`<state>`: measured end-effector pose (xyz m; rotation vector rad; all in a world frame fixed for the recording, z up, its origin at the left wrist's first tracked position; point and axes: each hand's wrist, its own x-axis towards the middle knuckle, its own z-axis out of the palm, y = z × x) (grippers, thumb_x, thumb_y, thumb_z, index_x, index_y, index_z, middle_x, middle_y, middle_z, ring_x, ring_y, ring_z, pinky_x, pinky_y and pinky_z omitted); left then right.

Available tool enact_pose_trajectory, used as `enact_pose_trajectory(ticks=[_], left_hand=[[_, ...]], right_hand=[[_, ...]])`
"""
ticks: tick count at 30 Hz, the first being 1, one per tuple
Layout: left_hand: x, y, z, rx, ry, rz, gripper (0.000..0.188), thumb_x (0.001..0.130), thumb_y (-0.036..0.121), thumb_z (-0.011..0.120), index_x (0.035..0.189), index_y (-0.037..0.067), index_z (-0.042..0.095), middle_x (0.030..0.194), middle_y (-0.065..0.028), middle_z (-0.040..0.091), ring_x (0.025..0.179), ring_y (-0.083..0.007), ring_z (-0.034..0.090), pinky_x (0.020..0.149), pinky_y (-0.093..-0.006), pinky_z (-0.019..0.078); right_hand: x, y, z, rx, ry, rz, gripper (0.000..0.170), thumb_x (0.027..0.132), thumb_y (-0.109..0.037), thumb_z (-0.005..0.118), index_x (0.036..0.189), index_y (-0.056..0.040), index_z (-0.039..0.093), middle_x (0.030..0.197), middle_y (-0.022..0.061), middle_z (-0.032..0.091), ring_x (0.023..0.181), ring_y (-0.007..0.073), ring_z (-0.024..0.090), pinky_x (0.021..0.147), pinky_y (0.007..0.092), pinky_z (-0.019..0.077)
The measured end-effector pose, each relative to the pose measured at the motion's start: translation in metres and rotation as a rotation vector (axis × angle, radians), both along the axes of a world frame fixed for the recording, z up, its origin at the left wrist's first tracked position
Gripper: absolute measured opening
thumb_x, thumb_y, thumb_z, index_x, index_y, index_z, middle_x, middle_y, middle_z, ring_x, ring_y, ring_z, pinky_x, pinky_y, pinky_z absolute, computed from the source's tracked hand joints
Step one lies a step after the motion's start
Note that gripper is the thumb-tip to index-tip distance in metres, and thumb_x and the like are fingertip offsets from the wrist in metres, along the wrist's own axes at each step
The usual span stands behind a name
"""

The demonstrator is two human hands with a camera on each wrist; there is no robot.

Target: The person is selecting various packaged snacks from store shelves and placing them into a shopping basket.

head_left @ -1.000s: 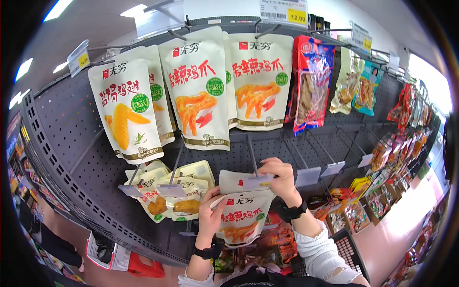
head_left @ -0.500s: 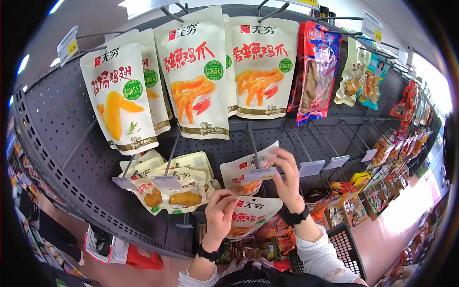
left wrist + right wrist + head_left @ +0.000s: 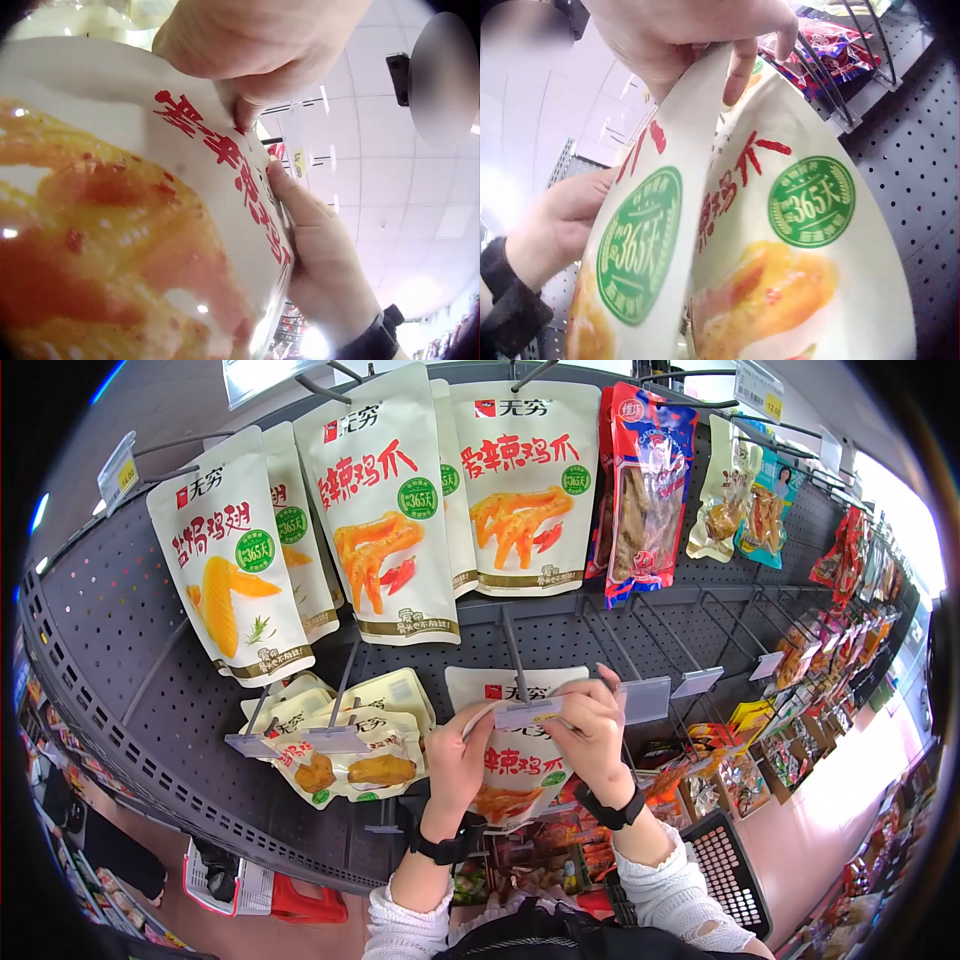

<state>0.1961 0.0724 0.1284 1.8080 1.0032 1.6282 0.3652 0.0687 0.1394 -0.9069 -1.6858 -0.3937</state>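
Observation:
A white snack pouch [image 3: 525, 785] with red lettering and a chicken-feet picture stands upright just below the tag at a hook's front end. My left hand [image 3: 458, 760] pinches its upper left edge, and my right hand [image 3: 597, 732] grips its upper right. The clear tag holder [image 3: 528, 712] sits between the two hands and covers part of the pouch top. Behind it, a second matching pouch [image 3: 462, 682] is on the same hook. In the right wrist view the front pouch [image 3: 641, 247] and the rear pouch [image 3: 810, 217] stand apart in a V.
Larger pouches [image 3: 385, 520] hang in a row above. Smaller pouches [image 3: 350, 755] crowd the hooks at left. Bare metal hooks with tag holders [image 3: 697, 682] stick out at right. A black basket [image 3: 728, 870] is low at right, and a white-and-red basket [image 3: 240, 880] is on the floor.
The right hand has come away from the rear pouch and down to the front pouch's top edge. The front pouch has risen to the hook's end, now held by both hands.

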Motion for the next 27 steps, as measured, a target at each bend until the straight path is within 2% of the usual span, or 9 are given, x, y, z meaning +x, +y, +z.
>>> enact_pose_trajectory(ticks=[1,6,9,12,14,17,21,23,27], left_hand=[[-0.001,0.002,0.003,-0.006,-0.008,0.002,0.019,0.086,-0.002,0.049,0.098,-0.004,0.064,0.083,-0.0078,0.067,0.072,-0.0075,0.058,0.065,-0.0211,0.0456],[-0.001,-0.004,0.008,0.026,-0.005,0.017,0.019,0.087,-0.002,0.048,0.097,-0.004,0.063,0.079,-0.0060,0.065,0.065,-0.0062,0.054,0.060,-0.0210,0.0441],[-0.004,-0.008,0.006,0.027,0.015,0.037,0.015,0.086,0.002,0.054,0.097,-0.003,0.063,0.078,-0.0115,0.066,0.067,-0.0104,0.060,0.063,-0.0226,0.0467],[-0.003,-0.007,0.009,0.037,-0.005,0.052,0.017,0.088,0.002,0.050,0.096,-0.005,0.063,0.077,-0.0055,0.065,0.065,-0.0061,0.054,0.060,-0.0211,0.0440],[-0.001,-0.004,0.013,0.054,-0.076,0.043,0.016,0.088,0.005,0.053,0.096,-0.005,0.063,0.077,-0.0056,0.065,0.069,-0.0067,0.056,0.063,-0.0214,0.0447],[0.002,-0.002,0.013,-0.029,-0.100,0.069,0.016,0.088,0.007,0.056,0.097,-0.004,0.064,0.078,-0.0089,0.067,0.070,-0.0074,0.059,0.063,-0.0219,0.0459],[0.006,-0.001,0.008,-0.027,-0.147,0.045,0.018,0.089,0.008,0.056,0.098,-0.004,0.064,0.079,-0.0079,0.067,0.070,-0.0067,0.058,0.064,-0.0216,0.0458],[0.008,-0.004,0.008,-0.075,-0.214,0.026,0.019,0.089,0.009,0.055,0.099,-0.005,0.063,0.081,-0.0066,0.067,0.072,-0.0065,0.058,0.065,-0.0214,0.0456],[0.014,-0.008,0.008,-0.061,-0.275,0.022,0.019,0.090,0.010,0.054,0.098,-0.006,0.063,0.082,-0.0059,0.066,0.074,-0.0061,0.057,0.066,-0.0211,0.0452]], right_hand=[[-0.003,0.002,0.001,0.041,0.038,-0.052,0.018,0.054,-0.004,0.070,0.069,-0.0091,0.062,0.073,-0.0019,0.062,0.078,0.0178,0.057,0.090,0.0448,0.0350],[-0.003,0.006,-0.005,0.104,0.060,0.034,0.021,0.051,-0.001,0.067,0.070,-0.0073,0.063,0.076,0.0006,0.061,0.078,0.0207,0.056,0.084,0.0424,0.0399],[-0.004,0.005,-0.006,0.150,0.096,0.095,0.027,0.048,-0.001,0.067,0.074,-0.0076,0.066,0.078,0.0016,0.060,0.080,0.0221,0.054,0.081,0.0415,0.0412],[-0.010,0.005,0.001,0.182,0.070,0.025,0.028,0.049,-0.003,0.066,0.076,-0.0072,0.069,0.075,0.0017,0.060,0.079,0.0224,0.053,0.078,0.0373,0.0405],[-0.013,0.007,0.001,0.146,0.061,-0.027,0.041,0.046,-0.002,0.066,0.086,-0.0118,0.070,0.083,0.0006,0.059,0.086,0.0221,0.052,0.082,0.0416,0.0390],[-0.016,0.007,0.003,0.138,0.067,-0.053,0.042,0.048,-0.005,0.066,0.089,-0.0145,0.070,0.089,0.0009,0.058,0.090,0.0227,0.051,0.087,0.0438,0.0356],[-0.014,0.002,0.004,0.078,0.012,-0.131,0.044,0.052,-0.008,0.066,0.095,-0.0178,0.069,0.098,0.0014,0.057,0.098,0.0237,0.050,0.092,0.0470,0.0311],[-0.016,-0.001,0.005,0.048,0.011,-0.163,0.046,0.055,-0.010,0.066,0.099,-0.0200,0.068,0.107,0.0032,0.055,0.107,0.0257,0.047,0.098,0.0506,0.0245],[-0.019,0.001,0.005,0.007,0.053,-0.191,0.047,0.057,-0.010,0.067,0.103,-0.0210,0.066,0.114,0.0044,0.053,0.113,0.0272,0.044,0.101,0.0528,0.0190]])
